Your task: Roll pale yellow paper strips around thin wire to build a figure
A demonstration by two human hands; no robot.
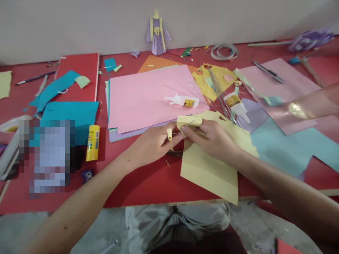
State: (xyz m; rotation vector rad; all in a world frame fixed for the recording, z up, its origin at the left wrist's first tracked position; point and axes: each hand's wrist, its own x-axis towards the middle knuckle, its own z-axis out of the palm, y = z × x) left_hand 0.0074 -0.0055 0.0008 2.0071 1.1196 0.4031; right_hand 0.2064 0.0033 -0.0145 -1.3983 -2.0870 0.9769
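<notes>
While both hands (182, 139) pinch what seems wire, glue bottle (182, 101) lies beyond.

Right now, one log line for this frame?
left hand: pinching yellow scrap | right hand: holding wire on yellow paper | nearby: glue bottle

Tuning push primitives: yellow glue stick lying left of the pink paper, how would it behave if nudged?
The yellow glue stick is a cylinder lying on its side, so it would probably roll sideways on the red table. It looks like rigid plastic, likely light and somewhat slick to pinch.
</notes>
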